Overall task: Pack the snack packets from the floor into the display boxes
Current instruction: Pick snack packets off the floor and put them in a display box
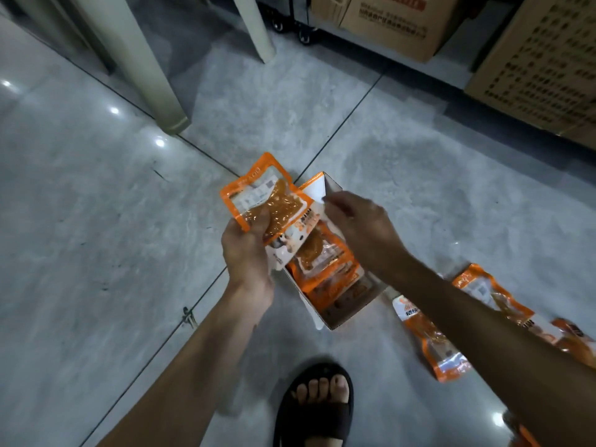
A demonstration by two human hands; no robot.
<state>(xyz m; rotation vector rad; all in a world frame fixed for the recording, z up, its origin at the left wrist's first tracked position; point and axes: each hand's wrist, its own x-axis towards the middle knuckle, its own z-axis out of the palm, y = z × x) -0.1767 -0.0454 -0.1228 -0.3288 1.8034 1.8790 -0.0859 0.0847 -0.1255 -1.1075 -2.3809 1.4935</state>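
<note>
This looks like a stockroom or the back room of a small shop. Brown cartons point(396, 24) with printed lettering stand in a row along the far side, one of them just beside the black casters point(304, 35) of what seems to be a trolley. The floor point(96, 204) is glossy grey tile with dark joints and reflects ceiling lights. Identical orange packets point(435, 343) lie loose on it near an open display box point(342, 312), which is partly filled with the same goods. Cream furniture legs point(142, 59) stand at the back left. The person wears a black slipper point(317, 414).
</note>
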